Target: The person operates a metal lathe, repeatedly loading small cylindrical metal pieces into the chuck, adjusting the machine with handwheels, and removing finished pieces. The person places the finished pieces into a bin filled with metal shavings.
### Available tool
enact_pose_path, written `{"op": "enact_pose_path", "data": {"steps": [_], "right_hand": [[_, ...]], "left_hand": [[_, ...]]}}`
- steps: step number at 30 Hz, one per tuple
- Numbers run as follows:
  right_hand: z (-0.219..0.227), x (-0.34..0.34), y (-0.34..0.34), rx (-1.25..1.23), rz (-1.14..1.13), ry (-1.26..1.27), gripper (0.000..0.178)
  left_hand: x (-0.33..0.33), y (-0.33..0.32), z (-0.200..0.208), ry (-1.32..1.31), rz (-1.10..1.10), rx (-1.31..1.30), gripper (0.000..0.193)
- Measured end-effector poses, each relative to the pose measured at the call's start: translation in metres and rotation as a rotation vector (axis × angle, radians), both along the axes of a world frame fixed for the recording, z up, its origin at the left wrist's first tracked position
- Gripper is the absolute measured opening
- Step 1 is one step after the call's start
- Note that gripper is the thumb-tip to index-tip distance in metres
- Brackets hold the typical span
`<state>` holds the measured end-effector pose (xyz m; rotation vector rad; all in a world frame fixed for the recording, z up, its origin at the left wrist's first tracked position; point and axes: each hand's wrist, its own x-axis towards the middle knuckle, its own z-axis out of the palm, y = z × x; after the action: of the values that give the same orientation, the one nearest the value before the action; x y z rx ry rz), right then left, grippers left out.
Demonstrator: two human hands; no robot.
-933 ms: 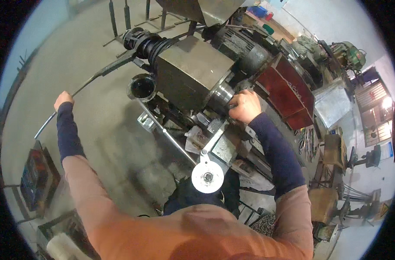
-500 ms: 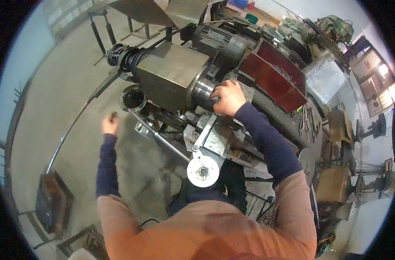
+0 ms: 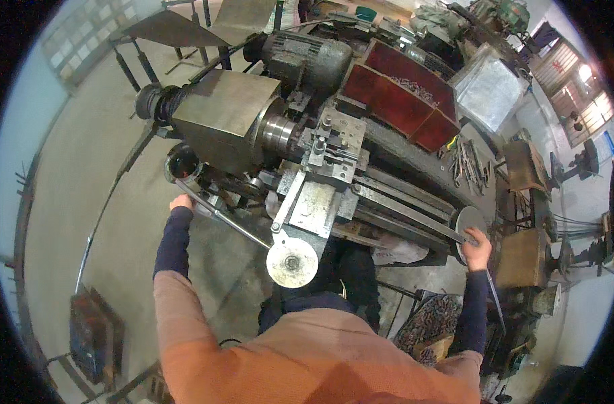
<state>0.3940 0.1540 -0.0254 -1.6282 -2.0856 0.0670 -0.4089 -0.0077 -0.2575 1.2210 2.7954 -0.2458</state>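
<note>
A metal lathe fills the middle, with a shiny round chuck [image 3: 278, 135] on its box-shaped headstock [image 3: 226, 108]. Beside the chuck stands a tool post [image 3: 323, 151] on the slide. My right hand [image 3: 477, 250] is closed round the rim of a grey handwheel [image 3: 467, 221] at the right end of the bed. On the left, my left hand [image 3: 181, 202] looks curled, just below a dark round pot [image 3: 184, 163] and near the upper end of a long metal lever [image 3: 229, 219]. What its fingers hold, if anything, is hidden. A pale round dial [image 3: 292, 262] sits close to my body.
A red tray [image 3: 398, 101] with metal shavings and an electric motor [image 3: 307, 60] stand behind the lathe. Several wrenches [image 3: 470, 161] lie to the right. A bin of small metal pieces [image 3: 428, 323] is at lower right, and a rusty box [image 3: 91, 337] at lower left.
My right hand has left the chuck and moved right and nearer, onto the handwheel. My left hand has shifted slightly toward the lever and pot. The view has turned a little.
</note>
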Motion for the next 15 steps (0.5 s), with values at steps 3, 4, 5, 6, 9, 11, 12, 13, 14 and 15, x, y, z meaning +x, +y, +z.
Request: {"op": "enact_pose_path", "data": {"steps": [3,4,5,6,9,11,12,13,14,15], "right_hand": [[-0.038,0.119,-0.016,-0.067,-0.295,-0.105,0.038],[-0.054,0.167,-0.024,-0.171,-0.331,-0.177,0.046],[-0.074,0.216,-0.036,-0.228,-0.398,-0.136,0.053],[-0.058,0.186,-0.037,-0.47,-0.619,-0.257,0.056],[-0.088,0.301,-0.067,-0.544,-0.823,-0.439,0.046],[-0.081,0.261,-0.062,-0.716,-0.825,-0.406,0.047],[-0.085,0.282,-0.076,-0.647,-0.915,-0.491,0.044],[-0.09,0.306,-0.089,-0.587,-1.046,-0.48,0.04],[-0.097,0.296,-0.089,-0.621,-1.075,-0.467,0.038],[-0.096,0.259,-0.089,-0.659,-1.086,-0.451,0.036]], "left_hand": [[0.02,-0.031,0.039,-0.121,-0.058,0.233,0.039],[0.012,-0.037,0.039,-0.322,-0.012,0.382,0.04],[0.005,-0.037,0.039,-0.531,0.029,0.533,0.041],[0.003,-0.058,0.054,-0.691,0.108,0.69,0.042],[0.026,-0.034,0.058,-0.808,0.188,0.902,0.041],[0.046,-0.036,0.09,-0.793,0.263,1.051,0.041],[0.056,-0.015,0.092,-0.884,0.345,1.11,0.04],[0.066,0.006,0.091,-0.97,0.431,1.172,0.04],[0.072,0.015,0.099,-1.053,0.589,1.231,0.04],[0.067,0.014,0.093,-0.965,0.556,1.308,0.037]]}}
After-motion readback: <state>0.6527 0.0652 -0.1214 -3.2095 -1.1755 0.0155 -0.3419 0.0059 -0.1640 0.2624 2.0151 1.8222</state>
